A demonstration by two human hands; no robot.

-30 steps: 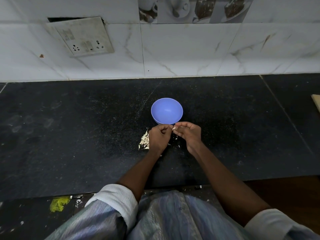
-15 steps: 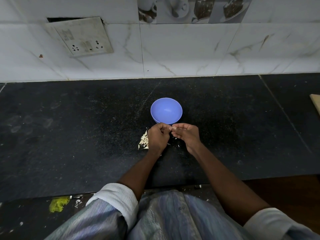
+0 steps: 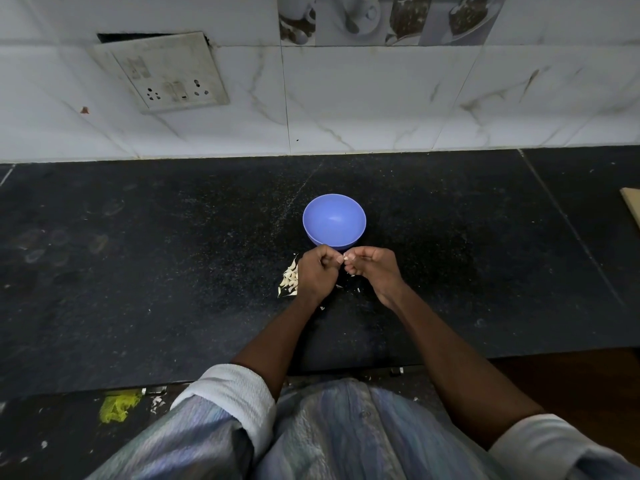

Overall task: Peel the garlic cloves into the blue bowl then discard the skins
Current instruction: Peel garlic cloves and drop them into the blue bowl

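A: What is the room looking like?

B: A black speckled tabletop (image 3: 138, 271) is running up to a white marbled tile wall (image 3: 346, 105), where a grubby socket plate (image 3: 162, 71) is hanging tilted. A yellow scrap (image 3: 119, 407) is lying on the dark floor below the tabletop's front edge.

A: And the hands?

B: Both are hovering just in front of the blue bowl (image 3: 334, 220), knuckles up, forearms reaching in from rolled white sleeves. The left hand (image 3: 317, 273) and the right hand (image 3: 372, 270) are meeting fingertip to fingertip, each grip curled narrow and pinching a small pale garlic clove (image 3: 345, 258) between them.

A: Anything in the bowl?

B: It is showing only blue inside. A pile of garlic cloves (image 3: 290, 280) is sitting on the tabletop just beside the left hand, partly hidden by it, with a few skin flakes (image 3: 358, 290) scattered under the wrists.
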